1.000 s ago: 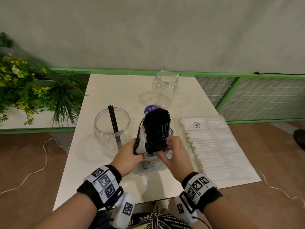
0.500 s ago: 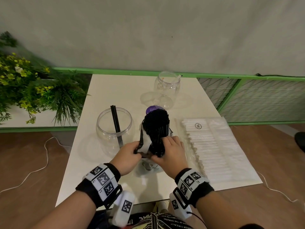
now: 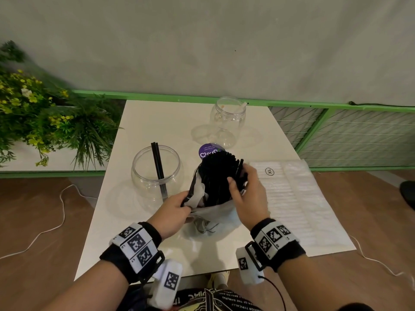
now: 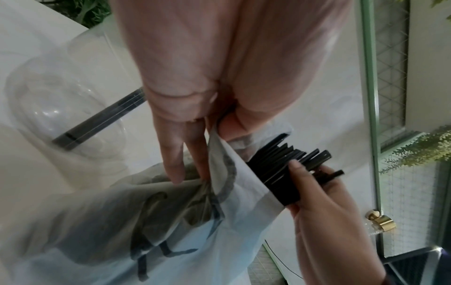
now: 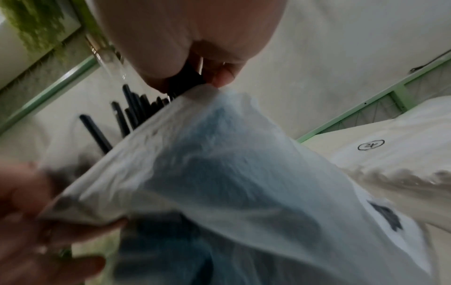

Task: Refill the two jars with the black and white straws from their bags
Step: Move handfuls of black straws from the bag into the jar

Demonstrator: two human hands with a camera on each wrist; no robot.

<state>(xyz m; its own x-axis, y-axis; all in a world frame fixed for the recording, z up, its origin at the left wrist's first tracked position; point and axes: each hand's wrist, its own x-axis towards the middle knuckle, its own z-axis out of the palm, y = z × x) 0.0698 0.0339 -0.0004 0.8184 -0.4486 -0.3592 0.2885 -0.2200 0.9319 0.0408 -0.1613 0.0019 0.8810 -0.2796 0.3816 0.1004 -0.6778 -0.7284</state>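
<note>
A thick bundle of black straws [image 3: 215, 173] sticks up out of a translucent plastic bag [image 3: 219, 213] at the middle of the white table [image 3: 157, 122]. My left hand [image 3: 174, 208] pinches the bag's rim [image 4: 220, 154]. My right hand [image 3: 246, 191] grips part of the black straws [image 4: 290, 173] near their upper ends. The near clear jar [image 3: 156, 173] to the left holds two black straws [image 3: 158, 167]. The far clear jar [image 3: 228, 120] stands behind, with one pale straw in it. The bag of white straws [image 3: 289, 198] lies flat at the right.
A purple round label [image 3: 208, 150] shows behind the bundle. Green plants [image 3: 45, 122] fill a planter left of the table. A green-framed wire fence [image 3: 350, 135] runs along the back right. White cables [image 3: 51, 223] lie on the wooden floor on both sides.
My right hand has moved up from the bag's mouth to the upper part of the black straws and closed on them. My left hand keeps its hold on the bag's rim.
</note>
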